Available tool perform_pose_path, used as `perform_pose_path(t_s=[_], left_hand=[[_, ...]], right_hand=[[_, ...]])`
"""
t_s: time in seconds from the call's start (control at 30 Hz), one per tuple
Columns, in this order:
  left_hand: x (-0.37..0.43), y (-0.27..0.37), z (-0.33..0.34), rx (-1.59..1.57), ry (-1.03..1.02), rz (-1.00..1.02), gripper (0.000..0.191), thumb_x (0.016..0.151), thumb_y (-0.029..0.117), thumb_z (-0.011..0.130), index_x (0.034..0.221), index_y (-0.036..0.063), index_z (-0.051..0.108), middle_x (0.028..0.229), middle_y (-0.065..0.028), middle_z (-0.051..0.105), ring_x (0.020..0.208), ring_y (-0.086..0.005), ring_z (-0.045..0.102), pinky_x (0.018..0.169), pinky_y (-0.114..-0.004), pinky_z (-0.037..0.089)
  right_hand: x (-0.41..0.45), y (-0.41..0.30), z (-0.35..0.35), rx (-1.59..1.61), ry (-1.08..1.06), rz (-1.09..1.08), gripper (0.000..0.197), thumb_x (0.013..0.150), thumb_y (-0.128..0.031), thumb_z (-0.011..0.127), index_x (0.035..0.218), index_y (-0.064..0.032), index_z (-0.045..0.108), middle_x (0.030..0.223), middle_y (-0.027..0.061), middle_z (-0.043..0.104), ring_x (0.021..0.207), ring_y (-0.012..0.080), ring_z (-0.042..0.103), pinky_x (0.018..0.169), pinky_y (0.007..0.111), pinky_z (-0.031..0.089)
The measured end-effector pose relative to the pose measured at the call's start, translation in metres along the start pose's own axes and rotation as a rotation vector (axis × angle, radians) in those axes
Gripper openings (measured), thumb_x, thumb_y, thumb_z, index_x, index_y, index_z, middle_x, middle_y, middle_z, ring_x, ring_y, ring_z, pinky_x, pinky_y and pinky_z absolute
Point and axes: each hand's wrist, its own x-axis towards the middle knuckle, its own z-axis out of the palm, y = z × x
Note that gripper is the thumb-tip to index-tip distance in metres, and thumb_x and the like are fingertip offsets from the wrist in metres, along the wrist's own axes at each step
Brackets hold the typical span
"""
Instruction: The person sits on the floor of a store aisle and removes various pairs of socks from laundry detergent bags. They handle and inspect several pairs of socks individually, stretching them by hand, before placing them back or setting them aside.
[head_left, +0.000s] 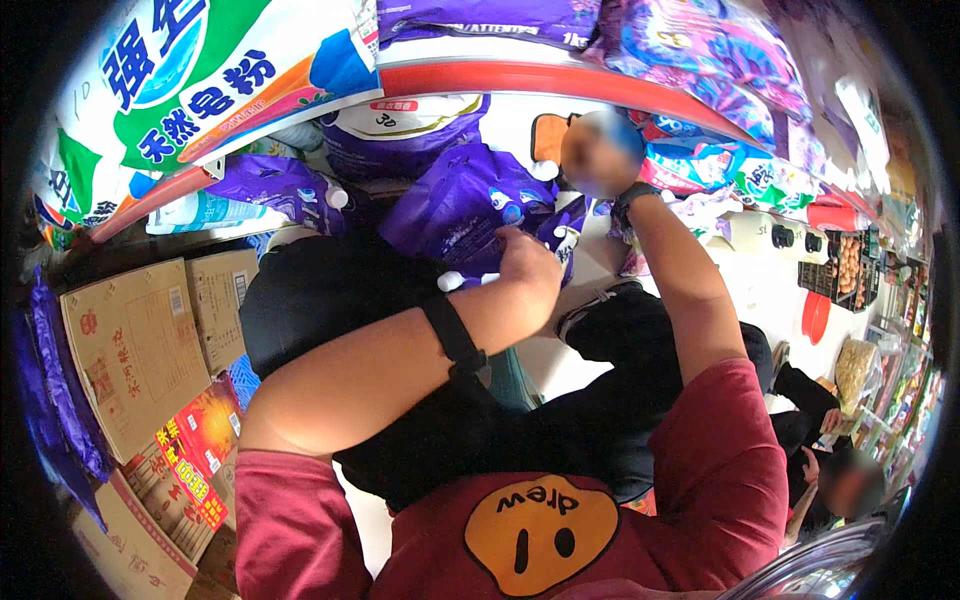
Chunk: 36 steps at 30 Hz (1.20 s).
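Observation:
My left hand (529, 259) lies against a large purple plastic detergent pouch (465, 206), its thumb or a finger over the pouch's face; the other fingers are mostly hidden, so its hold is unclear. A white cap (450, 281) shows below the pouch. Beyond and to the right, my right hand (604, 154) reaches to the shelf beside an orange-brown item (550, 138) and a white cap (544, 171). Blurring covers this hand, and what it holds cannot be told. Another purple bag (405, 135) stands behind the pouch.
A red shelf edge (525, 77) runs above my hands, with large detergent bags (247, 90) over it. Cardboard boxes (135, 352) stand at left. On the right are a red basin (815, 318), a black crate of eggs (840, 270) and another person (802, 420).

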Motion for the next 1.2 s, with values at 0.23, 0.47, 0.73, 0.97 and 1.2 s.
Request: perform_pose_path(t_s=[0.23, 0.47, 0.73, 0.97, 1.2], left_hand=[[0.002, -0.002, 0.013, -0.181, 0.228, -0.071, 0.019, 0.084, 0.016, 0.060, 0.095, 0.0078, 0.074, 0.096, -0.0123, 0.073, 0.088, -0.0257, 0.071, 0.073, -0.045, 0.054], [0.010, -0.011, 0.040, -0.274, 0.501, -0.035, 0.013, 0.075, 0.010, 0.061, 0.081, 0.0058, 0.073, 0.080, -0.0151, 0.071, 0.076, -0.0293, 0.072, 0.063, -0.041, 0.057], [0.022, -0.016, 0.026, -0.407, 0.253, -0.125, 0.035, 0.087, 0.034, 0.062, 0.098, 0.0023, 0.072, 0.099, -0.0193, 0.071, 0.094, -0.0354, 0.069, 0.081, -0.046, 0.056], [0.031, -0.019, 0.026, -0.367, 0.283, -0.242, 0.037, 0.089, 0.033, 0.058, 0.106, 0.0028, 0.070, 0.110, -0.0200, 0.069, 0.107, -0.0346, 0.065, 0.091, -0.045, 0.052], [0.042, -0.038, 0.033, -0.444, 0.433, -0.163, 0.038, 0.091, 0.036, 0.058, 0.104, 0.0017, 0.069, 0.106, -0.0252, 0.067, 0.103, -0.0390, 0.064, 0.089, -0.048, 0.050]], right_hand=[[-0.046, 0.014, 0.070, -0.099, 0.351, 0.052, 0.043, 0.084, -0.025, 0.065, 0.126, -0.0183, 0.056, 0.123, 0.0194, 0.050, 0.105, 0.0389, 0.063, 0.084, 0.049, 0.054], [-0.112, -0.003, 0.095, -0.049, 0.154, 0.097, 0.048, 0.086, -0.025, 0.061, 0.130, -0.0111, 0.049, 0.121, 0.0169, 0.055, 0.108, 0.0329, 0.061, 0.087, 0.045, 0.051], [-0.184, 0.003, -0.022, 0.308, -0.166, 0.222, 0.064, 0.079, -0.043, 0.067, 0.131, -0.0078, 0.052, 0.117, 0.0133, 0.062, 0.112, 0.0251, 0.057, 0.099, 0.035, 0.041], [-0.311, -0.007, -0.131, 0.739, 0.050, 0.152, 0.058, 0.081, -0.043, 0.068, 0.125, -0.0071, 0.055, 0.112, 0.0077, 0.062, 0.111, 0.0152, 0.052, 0.099, 0.028, 0.036], [-0.382, 0.003, -0.092, 1.240, 0.240, 0.197, 0.047, 0.086, -0.031, 0.071, 0.119, 0.0007, 0.061, 0.102, 0.0067, 0.068, 0.094, 0.0126, 0.063, 0.084, 0.024, 0.049]])
